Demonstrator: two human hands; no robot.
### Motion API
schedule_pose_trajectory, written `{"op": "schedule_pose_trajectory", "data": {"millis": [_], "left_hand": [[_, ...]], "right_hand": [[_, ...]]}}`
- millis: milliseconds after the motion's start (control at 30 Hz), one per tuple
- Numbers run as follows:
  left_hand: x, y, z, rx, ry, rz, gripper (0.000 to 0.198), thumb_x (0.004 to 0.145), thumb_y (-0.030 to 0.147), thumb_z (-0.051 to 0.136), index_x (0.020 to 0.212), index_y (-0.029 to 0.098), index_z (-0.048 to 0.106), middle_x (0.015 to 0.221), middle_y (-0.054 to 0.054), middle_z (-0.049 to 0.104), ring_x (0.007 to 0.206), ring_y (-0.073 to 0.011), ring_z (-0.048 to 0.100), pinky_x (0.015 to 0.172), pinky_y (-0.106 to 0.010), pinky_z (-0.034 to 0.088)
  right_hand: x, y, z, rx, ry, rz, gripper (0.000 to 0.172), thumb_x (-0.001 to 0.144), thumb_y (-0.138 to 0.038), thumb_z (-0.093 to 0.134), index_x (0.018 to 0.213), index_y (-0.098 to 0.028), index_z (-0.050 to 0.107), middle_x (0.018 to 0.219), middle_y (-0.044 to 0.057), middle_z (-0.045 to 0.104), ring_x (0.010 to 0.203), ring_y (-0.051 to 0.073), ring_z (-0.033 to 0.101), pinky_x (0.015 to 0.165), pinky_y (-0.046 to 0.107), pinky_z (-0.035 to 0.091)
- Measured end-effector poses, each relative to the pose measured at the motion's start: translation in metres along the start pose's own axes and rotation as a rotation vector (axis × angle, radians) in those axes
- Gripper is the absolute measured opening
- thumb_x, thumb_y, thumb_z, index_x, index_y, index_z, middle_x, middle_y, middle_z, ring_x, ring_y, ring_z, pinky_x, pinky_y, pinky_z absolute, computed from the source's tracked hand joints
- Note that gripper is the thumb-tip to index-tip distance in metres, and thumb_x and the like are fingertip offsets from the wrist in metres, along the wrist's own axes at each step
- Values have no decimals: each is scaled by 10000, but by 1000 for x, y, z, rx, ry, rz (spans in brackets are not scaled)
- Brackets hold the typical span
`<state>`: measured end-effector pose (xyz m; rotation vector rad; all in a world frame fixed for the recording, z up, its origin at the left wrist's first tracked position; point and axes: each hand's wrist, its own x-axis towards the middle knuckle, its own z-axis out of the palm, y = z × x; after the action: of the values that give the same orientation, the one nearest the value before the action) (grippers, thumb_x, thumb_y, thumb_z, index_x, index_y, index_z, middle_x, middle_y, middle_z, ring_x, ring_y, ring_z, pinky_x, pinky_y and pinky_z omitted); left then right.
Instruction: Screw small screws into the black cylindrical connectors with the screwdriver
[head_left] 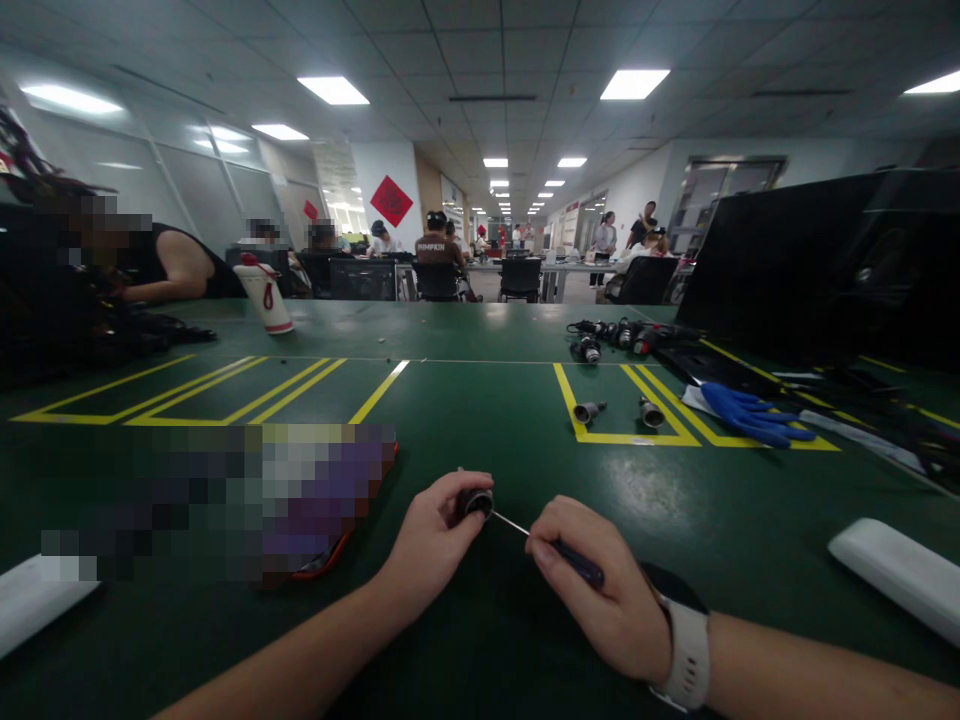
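Observation:
Between the thumb and fingers of my left hand (431, 535) is a small dark metal part with a round, cup-like end (478, 503), its opening turned toward me. My right hand (600, 600) is wrapped round a screwdriver (581, 565) with a dark handle. Its thin shaft points left and meets the rim or opening of the metal part; exactly where the tip sits is hidden. Farther off, inside a yellow taped box, lie two similar metal parts, one on the left (589, 411) and one on the right (651, 412).
Blue gloves (750, 413) lie right of the taped box, near a black monitor (795, 270). Several dark cylindrical parts (600, 338) sit behind. At left are a pixelated pouch-like item (330, 500) and a white cup (266, 295). White objects flank the near table edges. A person leans at far left.

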<state>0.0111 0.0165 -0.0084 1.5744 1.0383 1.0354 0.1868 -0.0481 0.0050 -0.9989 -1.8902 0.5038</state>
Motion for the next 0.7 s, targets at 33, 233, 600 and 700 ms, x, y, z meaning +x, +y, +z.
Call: {"op": "schedule_pose_trajectory", "data": {"millis": [33,233,600,700], "left_hand": [[0,0,0,1,-5,10,308,661,91,583,947,190,644,1031,-57,662,978,-221,623,885,-385,484],[1,-2,0,12,-13,45,376,621,42,568,960,191,633,1094,-69,633,1016,-223,605,884,-383,489],[2,-4,0,14,-21,15,369,630,62,583,971,195,630,1048,-58,656,990,-215,621,890,-384,486],[2,-6,-1,-19,-31,4,370,641,81,586,991,194,622,1045,-56,658,995,-215,621,903,-388,476]], "right_hand": [[0,0,0,-3,-9,5,182,863,-169,406,731,-183,529,674,19,546,654,158,498,601,291,372],[1,1,2,-34,-24,38,181,863,-170,418,724,-182,533,673,17,547,661,159,498,608,293,367],[1,1,2,-51,-2,43,182,858,-167,423,716,-186,536,665,16,553,648,158,502,593,287,374],[1,1,1,-35,6,36,184,863,-167,418,722,-186,534,665,14,547,645,157,500,592,290,373]]}}
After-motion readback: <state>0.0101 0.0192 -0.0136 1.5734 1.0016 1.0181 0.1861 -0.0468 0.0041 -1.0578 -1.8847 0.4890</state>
